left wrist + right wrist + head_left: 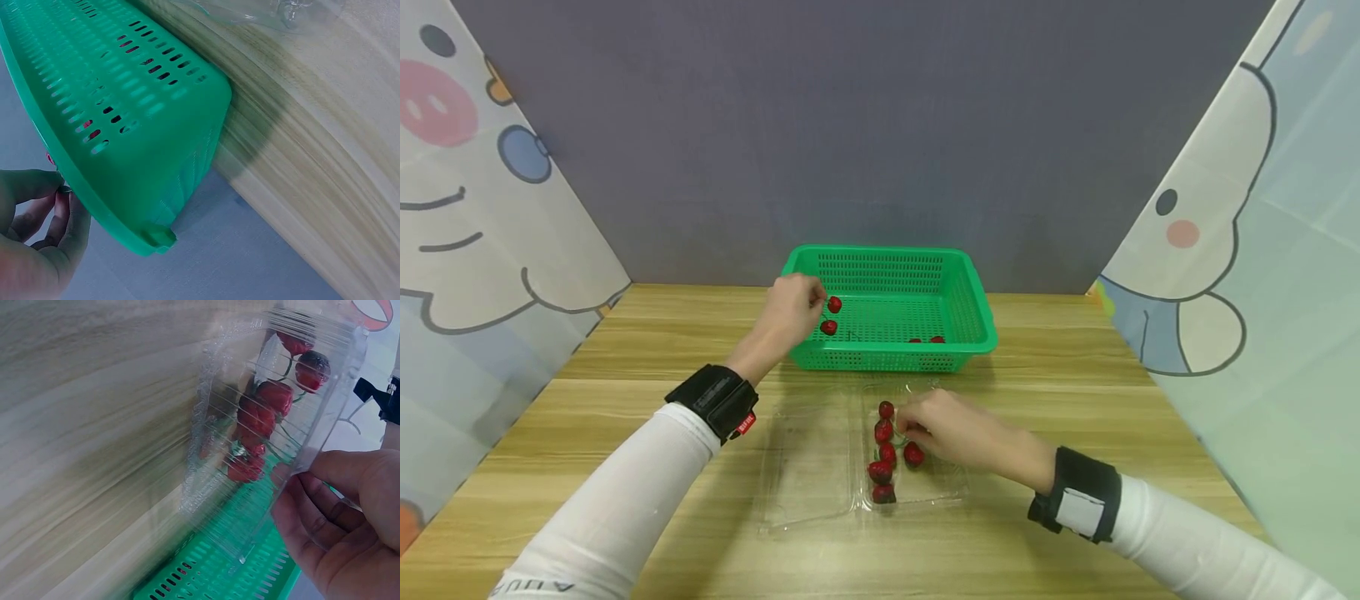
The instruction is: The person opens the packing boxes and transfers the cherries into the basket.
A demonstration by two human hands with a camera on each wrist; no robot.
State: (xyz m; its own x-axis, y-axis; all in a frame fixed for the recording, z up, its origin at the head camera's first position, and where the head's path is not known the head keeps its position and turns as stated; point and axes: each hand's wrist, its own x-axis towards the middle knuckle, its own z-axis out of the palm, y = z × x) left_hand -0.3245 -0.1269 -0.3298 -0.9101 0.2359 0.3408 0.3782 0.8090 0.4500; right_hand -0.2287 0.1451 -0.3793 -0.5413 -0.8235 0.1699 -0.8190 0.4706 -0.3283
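My left hand point(793, 304) is at the left end of the green basket point(988, 333), thumb and fingertips pinching a thin stem by the rim. A red cherry point(835, 304) hangs or lies just beside those fingertips; another cherry point(828, 327) is just below. In the left wrist view, the left hand point(37, 231) shows its pinch outside the rim. Over the right half of an open clear plastic box point(812, 467), my right hand point(951, 429) has curled fingers. Its thumb and fingertips meet at a green stem point(275, 450) among several cherries point(256, 419); the box wall partly blurs this.
More cherries point(937, 340) show at the basket's near right side. Several cherries point(881, 472) form a rough column along the box's fold. Both containers stand on a wooden table point(1060, 367), with a grey panel point(880, 125) behind and cartoon-printed sheets point(1262, 292) at the sides.
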